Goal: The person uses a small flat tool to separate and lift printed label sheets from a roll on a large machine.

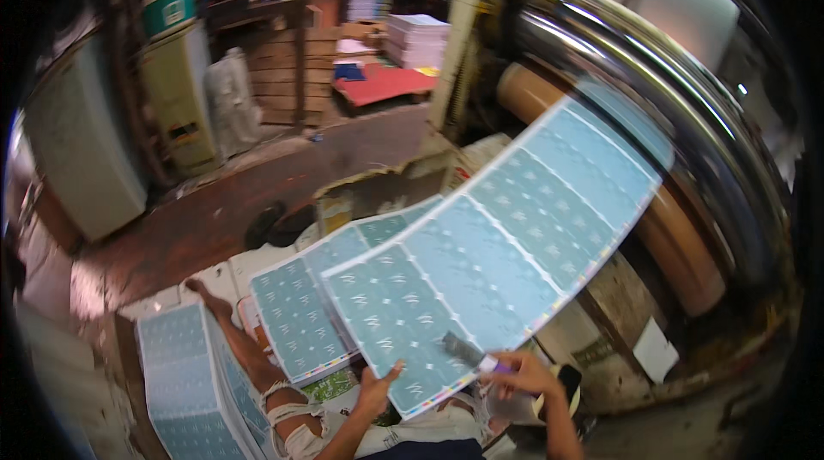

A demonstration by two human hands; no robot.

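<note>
A long printed sheet in teal and pale blue panels slopes down from the rollers toward me. My left hand pinches its near edge, thumb on top. My right hand is closed around a small tool with a flat grey head and a purple-and-white handle. The head lies over the sheet's near right corner; blur hides whether it is a blade or a brush. Under the sheet, to the left, lies a stack of similar printed sheets, partly covered.
At the right stand the machine's shiny metal rollers and a brown roller. Another printed stack sits at lower left, beside a person's bare leg. Farther back are paper piles, a red sheet, a post and cabinets.
</note>
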